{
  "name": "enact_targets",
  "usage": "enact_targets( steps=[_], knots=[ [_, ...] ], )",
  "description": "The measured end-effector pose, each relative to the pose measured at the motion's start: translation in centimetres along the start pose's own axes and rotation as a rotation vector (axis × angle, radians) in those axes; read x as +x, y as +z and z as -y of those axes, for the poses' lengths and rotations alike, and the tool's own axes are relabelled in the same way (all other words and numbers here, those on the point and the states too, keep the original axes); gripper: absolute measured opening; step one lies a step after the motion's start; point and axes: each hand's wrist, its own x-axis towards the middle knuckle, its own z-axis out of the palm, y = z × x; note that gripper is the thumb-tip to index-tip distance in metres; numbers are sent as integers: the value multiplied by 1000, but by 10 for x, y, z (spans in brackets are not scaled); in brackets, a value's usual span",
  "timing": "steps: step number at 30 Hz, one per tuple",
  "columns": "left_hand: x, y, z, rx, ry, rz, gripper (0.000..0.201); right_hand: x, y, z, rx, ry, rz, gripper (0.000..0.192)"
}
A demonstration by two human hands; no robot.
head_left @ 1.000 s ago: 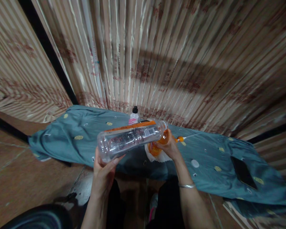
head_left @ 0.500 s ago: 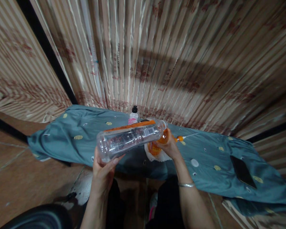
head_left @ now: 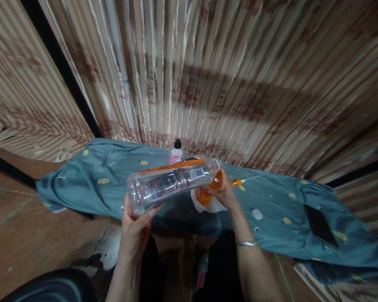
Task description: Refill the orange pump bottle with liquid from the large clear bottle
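Clear bottle (head_left: 173, 183) held tilted, its neck at the orange bottle's (head_left: 203, 196) top.
Head view: the left hand's (head_left: 137, 228) fingers grip the clear bottle's base; the right hand's (head_left: 223, 192) close around the orange bottle, above white paper (head_left: 216, 206) on the cloth-covered counter (head_left: 78, 184). An orange pump (head_left: 237, 182) and white cap (head_left: 257, 214) lie to the right.

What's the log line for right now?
left hand: holds clear bottle, tilted | right hand: holds orange bottle | clear bottle's mouth: by right hand | white disc: on teal cloth
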Motion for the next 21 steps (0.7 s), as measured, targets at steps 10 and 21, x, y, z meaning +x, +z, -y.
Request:
enact_targets(
  steps=[10, 21],
  knots=[
    [0, 1, 0, 29, -5, -1, 66, 0, -1, -6, 24, 10, 15, 83],
    [-2, 4, -4, 33, 1, -23, 69, 0, -1, -4, 3, -19, 10, 79]
  ],
)
